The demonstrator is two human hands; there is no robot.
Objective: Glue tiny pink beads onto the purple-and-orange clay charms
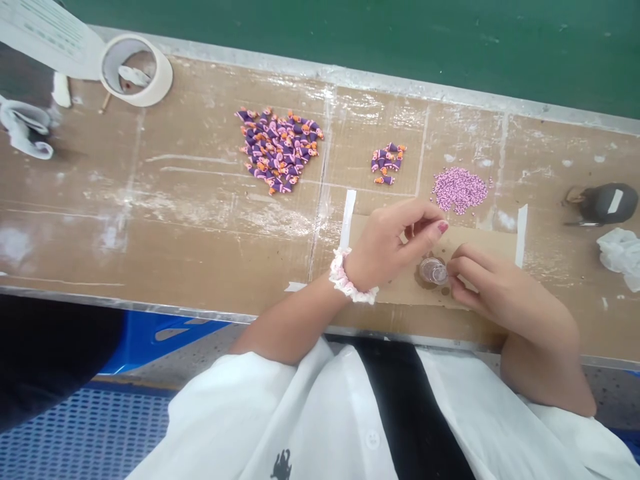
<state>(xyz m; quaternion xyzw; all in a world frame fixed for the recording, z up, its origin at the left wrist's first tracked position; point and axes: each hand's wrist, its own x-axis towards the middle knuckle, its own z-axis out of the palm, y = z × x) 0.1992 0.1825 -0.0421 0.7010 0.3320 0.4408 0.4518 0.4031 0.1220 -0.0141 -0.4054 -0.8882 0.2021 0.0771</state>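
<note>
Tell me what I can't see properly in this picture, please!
All in the head view:
Whether the left hand pinches anything: too small, or hidden by the hand itself.
Whether the right hand grips the clear round container: the hand covers that spot.
The printed sheet's words: blurred, and the picture's edge cuts the sheet off.
How many pieces make the big purple pile: tiny and overlapping.

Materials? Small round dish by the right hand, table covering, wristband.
Small round dish: probably clear plastic, glossy; see-through, bright rim; glass possible.
Table covering: likely cardboard; brown, seamed, shiny patches perhaps tape.
Wristband: seemingly fabric, matte; gathered, ruffled.
</note>
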